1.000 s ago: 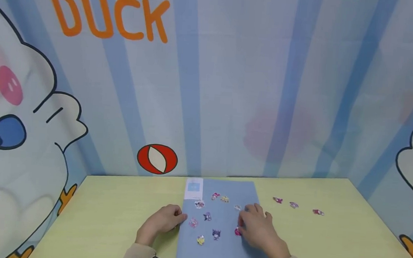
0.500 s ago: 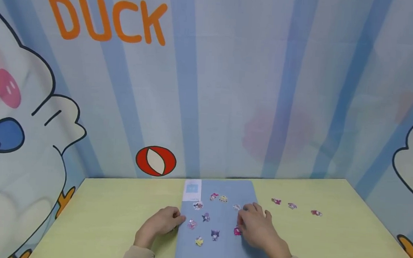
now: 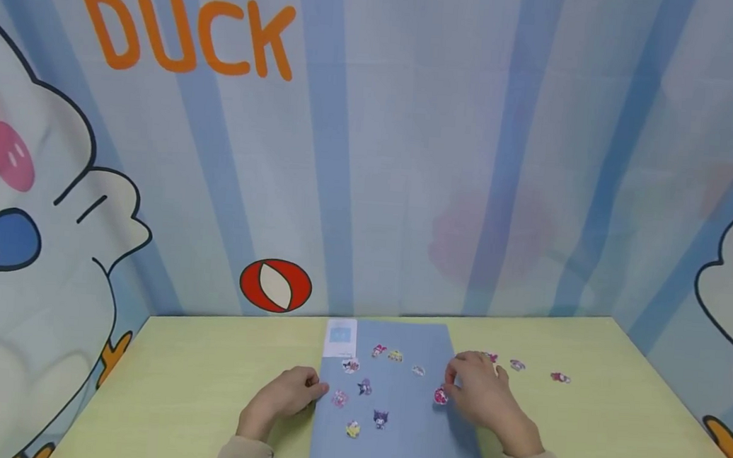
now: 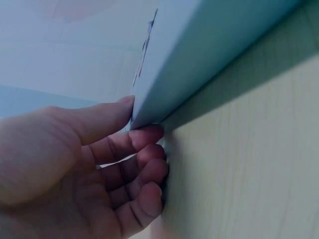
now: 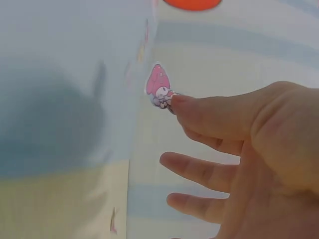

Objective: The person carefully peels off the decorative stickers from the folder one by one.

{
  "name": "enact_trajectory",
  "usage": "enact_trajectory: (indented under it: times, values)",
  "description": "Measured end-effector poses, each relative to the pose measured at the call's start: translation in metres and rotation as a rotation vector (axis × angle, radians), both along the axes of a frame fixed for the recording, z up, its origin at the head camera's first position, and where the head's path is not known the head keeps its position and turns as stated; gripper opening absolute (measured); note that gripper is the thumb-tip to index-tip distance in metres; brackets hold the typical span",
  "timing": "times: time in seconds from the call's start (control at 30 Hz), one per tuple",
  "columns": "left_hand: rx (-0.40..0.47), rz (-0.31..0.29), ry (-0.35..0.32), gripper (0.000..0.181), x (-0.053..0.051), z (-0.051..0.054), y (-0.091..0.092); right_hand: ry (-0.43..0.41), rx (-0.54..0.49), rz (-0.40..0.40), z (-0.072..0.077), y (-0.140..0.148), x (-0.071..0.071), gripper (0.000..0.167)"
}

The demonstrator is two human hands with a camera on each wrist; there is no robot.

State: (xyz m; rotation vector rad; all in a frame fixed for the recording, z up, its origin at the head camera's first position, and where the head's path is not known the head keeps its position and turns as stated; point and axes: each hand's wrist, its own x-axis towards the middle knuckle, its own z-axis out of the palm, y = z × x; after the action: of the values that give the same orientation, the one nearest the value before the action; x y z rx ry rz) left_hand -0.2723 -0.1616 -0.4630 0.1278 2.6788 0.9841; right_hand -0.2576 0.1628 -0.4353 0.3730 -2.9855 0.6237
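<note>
Character stickers are spread over a blue folder (image 3: 402, 444) lying on the table. My right hand (image 3: 479, 389) pinches a pink-hooded character sticker (image 5: 158, 84) between thumb and index finger, just above the folder's right side; its other fingers (image 5: 199, 169) are spread. In the head view that pink sticker (image 3: 440, 396) shows at the fingertips. At the folder's left edge, my left hand (image 3: 287, 397) holds the edge, thumb (image 4: 112, 117) on top and index finger below, the other fingers curled. A dark purple sticker (image 3: 381, 419) and a yellow one (image 3: 353, 429) lie nearer the front.
Several more stickers, such as a pink one (image 3: 339, 398), lie across the folder. A white label (image 3: 340, 337) is at its top left corner. On the pale yellow table (image 3: 204, 359), loose stickers (image 3: 560, 377) lie to the right. A duck-print curtain (image 3: 410, 154) stands behind.
My right hand has moved right and slightly away from me, carrying the pink sticker off its earlier spot on the folder. My left hand stays at the edge.
</note>
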Motion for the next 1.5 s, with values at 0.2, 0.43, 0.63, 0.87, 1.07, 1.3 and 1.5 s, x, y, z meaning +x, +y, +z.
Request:
enact_trajectory:
  times: [0.2, 0.43, 0.63, 0.87, 1.07, 1.3, 1.5]
  values:
    - [0.001, 0.001, 0.001, 0.024, 0.001, -0.001, 0.000, -0.029, -0.025, -0.040, 0.003, 0.029, -0.004, 0.018]
    - [0.007, 0.001, 0.009, 0.025, 0.002, 0.001, 0.001, -0.058, 0.017, -0.101, -0.001, 0.062, -0.008, 0.015]
    - [0.005, 0.002, 0.003, 0.025, 0.003, 0.002, 0.001, -0.123, 0.030, -0.162, -0.008, 0.084, -0.014, 0.014]
    - [0.005, 0.002, 0.004, 0.025, 0.003, 0.002, 0.001, -0.208, -0.017, -0.251, -0.013, 0.107, -0.017, 0.011]
    - [0.010, 0.003, 0.002, 0.024, 0.002, 0.002, 0.000, -0.236, -0.053, -0.305, -0.014, 0.127, -0.018, 0.011]
    - [0.016, 0.008, -0.005, 0.024, 0.001, 0.001, 0.000, -0.293, -0.076, -0.338, -0.021, 0.144, -0.019, 0.015]
    - [0.015, 0.008, 0.006, 0.024, 0.002, 0.000, 0.000, -0.307, -0.110, -0.357, -0.027, 0.150, -0.018, 0.016]
